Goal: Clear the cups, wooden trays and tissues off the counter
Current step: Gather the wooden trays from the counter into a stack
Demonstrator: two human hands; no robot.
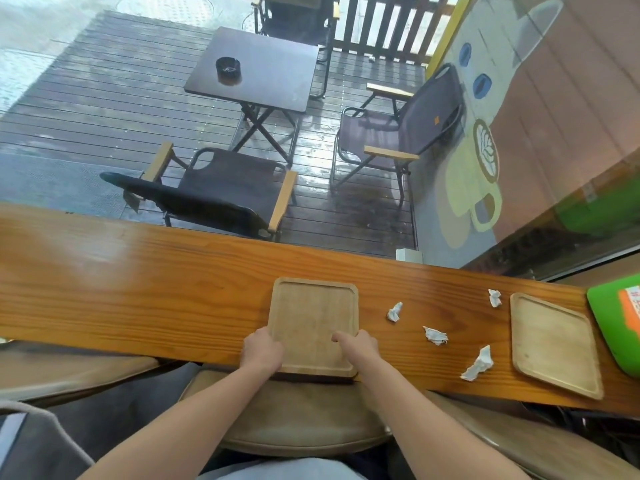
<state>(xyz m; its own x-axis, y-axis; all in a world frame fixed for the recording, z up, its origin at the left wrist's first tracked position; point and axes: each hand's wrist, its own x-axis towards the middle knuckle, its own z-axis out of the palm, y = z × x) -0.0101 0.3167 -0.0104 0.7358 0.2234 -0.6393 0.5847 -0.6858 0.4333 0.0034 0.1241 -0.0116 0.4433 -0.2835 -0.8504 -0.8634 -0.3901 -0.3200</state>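
A square wooden tray (313, 313) lies on the long wooden counter (138, 289), its near edge over the counter's front edge. My left hand (261, 351) grips the tray's near left corner. My right hand (356, 346) holds its near right part, with the thumb lying on the tray's surface. A second wooden tray (554, 344) lies flat at the right end. Between the two trays lie several crumpled white tissues: one (394, 311), another (435, 336), one near the front edge (479, 365), and one by the second tray (495, 297). No cup is in view.
A green object (613, 317) with an orange label sits at the counter's far right end. A padded stool (294, 420) stands under the counter in front of me. Beyond the window are a dark folding table (256, 67) and chairs on a wet deck.
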